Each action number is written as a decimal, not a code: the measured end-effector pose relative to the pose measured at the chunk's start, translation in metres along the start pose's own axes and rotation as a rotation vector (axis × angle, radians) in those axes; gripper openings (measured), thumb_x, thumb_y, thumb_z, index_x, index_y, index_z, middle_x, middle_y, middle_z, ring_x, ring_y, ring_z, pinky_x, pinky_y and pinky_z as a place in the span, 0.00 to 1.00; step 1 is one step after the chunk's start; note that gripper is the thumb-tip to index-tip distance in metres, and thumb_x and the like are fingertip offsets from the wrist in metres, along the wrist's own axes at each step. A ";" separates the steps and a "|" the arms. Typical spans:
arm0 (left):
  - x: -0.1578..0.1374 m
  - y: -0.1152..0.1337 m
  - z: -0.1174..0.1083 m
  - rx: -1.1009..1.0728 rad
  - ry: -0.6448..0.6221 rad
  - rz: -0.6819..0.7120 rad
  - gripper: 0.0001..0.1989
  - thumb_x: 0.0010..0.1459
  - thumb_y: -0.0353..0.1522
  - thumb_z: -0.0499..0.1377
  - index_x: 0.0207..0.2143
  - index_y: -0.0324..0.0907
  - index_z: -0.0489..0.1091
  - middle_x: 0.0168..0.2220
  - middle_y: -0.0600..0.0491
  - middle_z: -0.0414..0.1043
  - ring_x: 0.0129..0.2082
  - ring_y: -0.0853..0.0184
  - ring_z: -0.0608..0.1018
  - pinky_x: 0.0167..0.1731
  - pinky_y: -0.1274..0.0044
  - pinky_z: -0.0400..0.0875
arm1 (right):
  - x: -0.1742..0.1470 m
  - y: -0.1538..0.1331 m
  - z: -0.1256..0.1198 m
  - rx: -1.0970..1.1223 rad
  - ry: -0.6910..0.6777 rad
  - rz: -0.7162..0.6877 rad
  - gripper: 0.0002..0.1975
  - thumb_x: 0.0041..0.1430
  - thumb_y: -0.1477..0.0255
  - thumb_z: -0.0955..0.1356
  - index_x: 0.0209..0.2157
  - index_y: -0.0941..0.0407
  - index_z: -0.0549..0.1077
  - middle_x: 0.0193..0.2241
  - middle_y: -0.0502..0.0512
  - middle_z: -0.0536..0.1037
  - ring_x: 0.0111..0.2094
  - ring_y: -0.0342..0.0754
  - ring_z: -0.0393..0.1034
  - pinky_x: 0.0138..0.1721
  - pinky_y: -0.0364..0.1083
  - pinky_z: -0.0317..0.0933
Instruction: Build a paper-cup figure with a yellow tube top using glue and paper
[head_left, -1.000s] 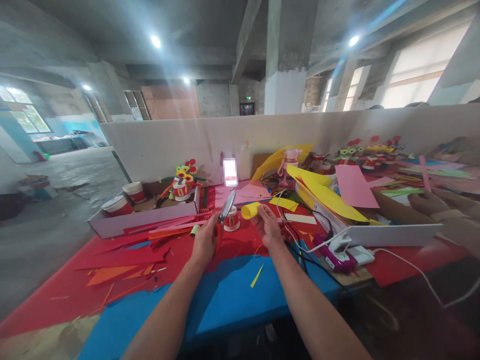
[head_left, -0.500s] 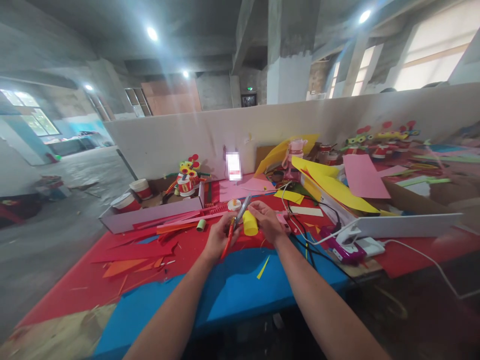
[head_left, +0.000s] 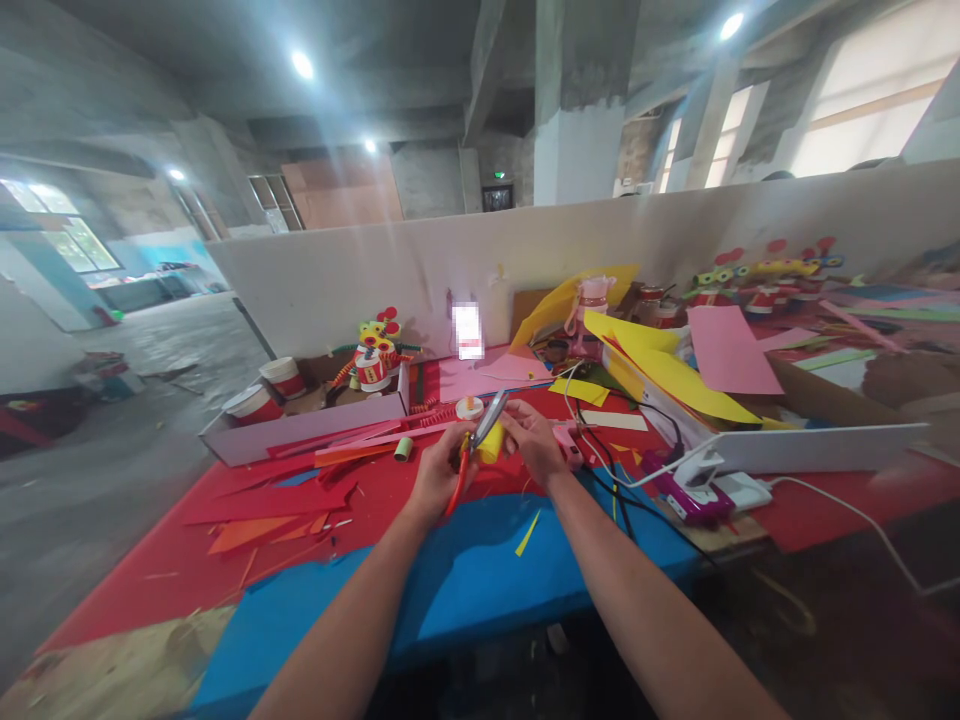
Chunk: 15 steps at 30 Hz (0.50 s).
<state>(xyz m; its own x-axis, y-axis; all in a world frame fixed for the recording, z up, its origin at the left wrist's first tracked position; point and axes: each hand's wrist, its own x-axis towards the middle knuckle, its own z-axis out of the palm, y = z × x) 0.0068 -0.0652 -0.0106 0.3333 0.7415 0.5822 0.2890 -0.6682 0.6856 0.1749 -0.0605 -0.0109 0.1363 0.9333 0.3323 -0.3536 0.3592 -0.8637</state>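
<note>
A pair of scissors with an orange-red handle is gripped in my left hand, its blades pointing up and to the right. My right hand holds a yellow paper roll by its right side, fingers closed. The blades cross in front of the roll's upper part; whether they touch it I cannot tell. Both hands are close together above the red table cover, just beyond a blue sheet. A small green paper roll lies left of my left hand.
At the left, a shallow box holds paper cups and a cup figure. Red and orange paper scraps lie before it. To the right are cables, a purple power strip and a box with yellow sheets. A low white partition stands behind.
The yellow roll has tilted and shifted slightly up and left, now partly behind the scissor blades. The scissors have tipped a little further right. Both hands keep their hold.
</note>
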 end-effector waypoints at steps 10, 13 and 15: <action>0.006 0.011 -0.011 -0.043 0.268 0.020 0.16 0.50 0.29 0.58 0.43 0.43 0.65 0.28 0.59 0.71 0.24 0.73 0.72 0.26 0.83 0.65 | -0.030 -0.011 0.020 -0.747 -0.166 -0.729 0.13 0.55 0.71 0.71 0.43 0.55 0.71 0.39 0.58 0.72 0.43 0.52 0.68 0.43 0.49 0.66; 0.007 0.012 -0.012 0.004 0.267 0.015 0.15 0.50 0.30 0.59 0.43 0.43 0.65 0.27 0.59 0.71 0.24 0.74 0.71 0.26 0.83 0.66 | -0.029 -0.004 0.022 -0.810 -0.174 -0.740 0.07 0.60 0.74 0.67 0.40 0.53 0.71 0.38 0.57 0.73 0.41 0.49 0.70 0.42 0.46 0.67; 0.006 0.011 -0.011 0.036 0.252 -0.002 0.15 0.51 0.30 0.58 0.43 0.43 0.66 0.27 0.59 0.70 0.23 0.74 0.70 0.26 0.83 0.65 | -0.027 -0.001 0.022 -0.820 -0.156 -0.734 0.05 0.62 0.74 0.65 0.38 0.53 0.71 0.36 0.56 0.73 0.38 0.48 0.70 0.40 0.45 0.67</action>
<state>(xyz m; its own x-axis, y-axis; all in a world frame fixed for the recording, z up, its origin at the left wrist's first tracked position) 0.0015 -0.0672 0.0051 0.0996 0.7318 0.6743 0.3224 -0.6648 0.6739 0.1515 -0.0863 -0.0111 -0.0764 0.5049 0.8598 0.4920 0.7691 -0.4079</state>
